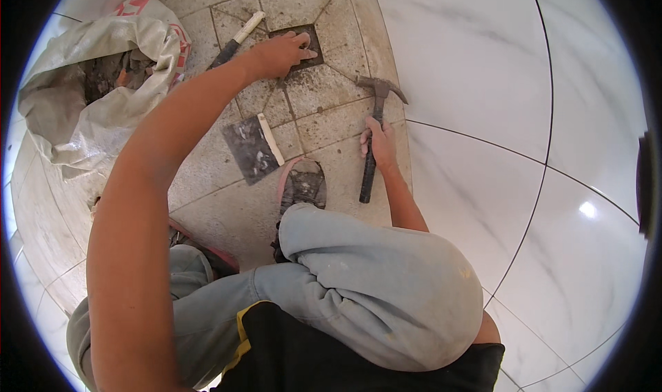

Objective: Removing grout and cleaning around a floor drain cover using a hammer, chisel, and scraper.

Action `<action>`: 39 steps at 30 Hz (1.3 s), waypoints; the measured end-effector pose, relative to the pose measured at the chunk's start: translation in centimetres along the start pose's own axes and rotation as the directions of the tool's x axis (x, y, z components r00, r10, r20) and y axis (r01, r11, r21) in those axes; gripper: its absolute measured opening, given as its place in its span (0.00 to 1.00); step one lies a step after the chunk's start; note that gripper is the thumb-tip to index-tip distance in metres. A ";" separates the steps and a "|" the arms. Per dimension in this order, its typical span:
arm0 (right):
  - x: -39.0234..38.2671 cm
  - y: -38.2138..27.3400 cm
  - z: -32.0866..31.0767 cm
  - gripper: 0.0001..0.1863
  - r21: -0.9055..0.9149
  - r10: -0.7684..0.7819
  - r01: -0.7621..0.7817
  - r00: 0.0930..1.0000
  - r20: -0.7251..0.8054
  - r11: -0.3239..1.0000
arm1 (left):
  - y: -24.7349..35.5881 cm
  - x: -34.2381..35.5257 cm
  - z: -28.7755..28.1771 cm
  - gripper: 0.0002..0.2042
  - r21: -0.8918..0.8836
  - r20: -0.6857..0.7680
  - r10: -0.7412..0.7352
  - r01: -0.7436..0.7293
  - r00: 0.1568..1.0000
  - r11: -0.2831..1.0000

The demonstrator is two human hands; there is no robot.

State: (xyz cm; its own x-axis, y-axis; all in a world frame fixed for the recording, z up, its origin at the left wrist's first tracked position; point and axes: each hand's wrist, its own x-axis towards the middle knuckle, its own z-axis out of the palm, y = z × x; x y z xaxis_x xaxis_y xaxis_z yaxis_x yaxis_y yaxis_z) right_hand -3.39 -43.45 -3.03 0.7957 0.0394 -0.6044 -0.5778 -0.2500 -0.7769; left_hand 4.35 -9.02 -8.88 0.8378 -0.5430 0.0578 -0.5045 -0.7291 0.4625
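Note:
My left hand [281, 55] reaches down into a dark square opening [318, 56] in the tiled floor. Its fingers are curled into the opening; whatever they pinch is too small or hidden to make out. My right hand [379, 142] is wrapped around the dark handle of a claw hammer [378, 102], whose head points away from me, right of the opening. Between my hands and my foot lies a flat dark grey plate with a cream strip along one edge [252, 151]. A similar cream-edged dark piece [248, 28] lies left of the opening, partly behind my left forearm.
A crumpled whitish woven sack [103, 133] holding rubble stands open at the left. Dusty, stained beige tiles [331, 126] lie under the tools. Glossy white marbled tiles [476, 68] border them on the right. My shoe [303, 185] stands close to the cream-edged plate.

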 end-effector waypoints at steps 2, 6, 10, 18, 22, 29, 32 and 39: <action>0.0 0.2 0.1 0.15 -0.014 -0.006 0.006 1.000 0.002 1.000 | 0.4 -0.1 0.0 0.10 0.003 -0.082 0.041 -0.041 0.996 0.999; 0.1 0.5 -0.2 0.13 -0.054 -0.012 0.012 1.000 0.002 0.998 | 0.8 1.1 -1.0 0.08 -0.070 0.057 -0.063 0.067 0.996 0.995; -0.7 -0.1 0.1 0.13 -0.017 -0.015 0.015 1.000 -0.016 1.000 | -1.7 -1.5 -1.4 0.07 -0.244 0.087 0.058 -0.035 0.995 0.969; 0.2 -0.1 0.1 0.14 -0.024 -0.019 0.019 1.000 0.024 1.000 | 1.2 -2.8 -1.7 0.11 -0.098 0.070 0.008 -0.001 0.997 0.995; 0.1 0.2 -0.3 0.13 -0.032 -0.022 0.023 1.000 0.015 0.999 | 3.3 -4.0 -3.0 0.19 -0.059 0.114 -0.052 0.059 0.992 0.996; 0.2 0.1 0.4 0.14 -0.036 -0.001 0.001 1.000 0.008 0.999 | 2.4 -5.2 0.0 0.25 0.289 -0.310 -0.002 0.096 0.951 0.953; 0.1 0.3 -0.4 0.14 -0.024 0.008 -0.008 1.000 -0.016 1.000 | 3.3 -4.0 -1.2 0.27 0.033 0.143 -0.156 0.153 0.977 0.988; 0.1 0.1 0.1 0.15 -0.034 0.001 -0.001 1.000 0.001 0.999 | 2.2 -3.6 -2.0 0.28 -0.005 0.036 0.006 -0.006 0.999 1.000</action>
State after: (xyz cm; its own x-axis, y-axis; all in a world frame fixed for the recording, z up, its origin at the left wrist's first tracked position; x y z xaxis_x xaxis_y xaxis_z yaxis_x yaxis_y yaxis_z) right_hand -3.38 -43.42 -3.24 0.7952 0.0402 -0.6050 -0.5717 -0.2830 -0.7701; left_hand 0.59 -7.83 -6.29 0.8267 -0.5620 0.0284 -0.5081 -0.7238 0.4669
